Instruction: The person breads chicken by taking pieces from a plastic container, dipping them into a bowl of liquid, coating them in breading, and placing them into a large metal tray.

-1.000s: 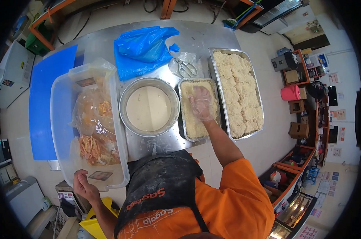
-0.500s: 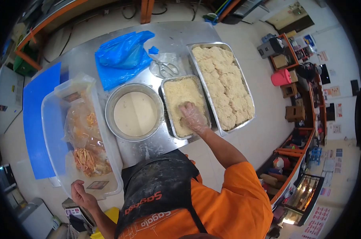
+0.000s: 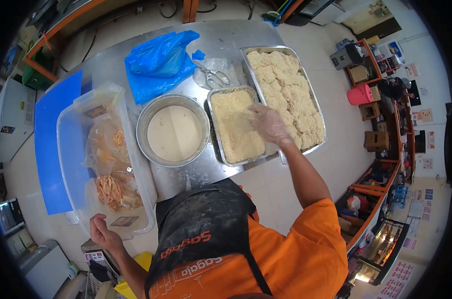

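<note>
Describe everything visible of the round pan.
The round pan looks metal, dull silver, deep-walled and open-topped. It sits upright on the table, holding smooth cream-coloured liquid, one part brighter, level below the rim. It stands between the translucent tub and the smaller crumb tray; tub contact is unclear. Neither hand touches it.

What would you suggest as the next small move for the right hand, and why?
I would probably lower the right hand into the loose crumbs and spread them gently: its fingertips hover over the smaller tray, where the crumbs lie uneven, while the larger tray already looks full.
</note>
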Demonstrator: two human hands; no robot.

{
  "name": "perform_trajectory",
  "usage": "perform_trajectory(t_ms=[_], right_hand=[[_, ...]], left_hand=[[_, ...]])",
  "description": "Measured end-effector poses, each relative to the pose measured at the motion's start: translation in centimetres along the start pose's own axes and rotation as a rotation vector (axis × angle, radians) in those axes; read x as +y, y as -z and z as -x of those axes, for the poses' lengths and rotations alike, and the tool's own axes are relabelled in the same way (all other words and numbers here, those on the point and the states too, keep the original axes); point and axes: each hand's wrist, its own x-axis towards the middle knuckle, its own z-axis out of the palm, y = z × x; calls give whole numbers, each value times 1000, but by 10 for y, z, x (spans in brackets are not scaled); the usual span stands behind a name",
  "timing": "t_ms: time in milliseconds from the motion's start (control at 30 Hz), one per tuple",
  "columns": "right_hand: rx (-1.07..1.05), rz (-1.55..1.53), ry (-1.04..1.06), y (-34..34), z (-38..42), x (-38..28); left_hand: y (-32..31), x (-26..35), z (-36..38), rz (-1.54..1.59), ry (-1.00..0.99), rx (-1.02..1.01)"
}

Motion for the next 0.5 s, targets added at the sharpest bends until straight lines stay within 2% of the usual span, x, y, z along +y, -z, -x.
perform_trajectory(t_ms=[133,233,333,500], right_hand=[[-72,-213,-330,67,3,-18],[58,-242,-346,101,11,20],[141,-77,-298,139,14,68],[168,42,-320,184,9,116]], left_hand=[[-1,0,0,-24,4,0],[-6,7,-2,-40,-11,26],[-9,6,-4,-32,-26,20],[-6,7,-7,-70,4,-42]])
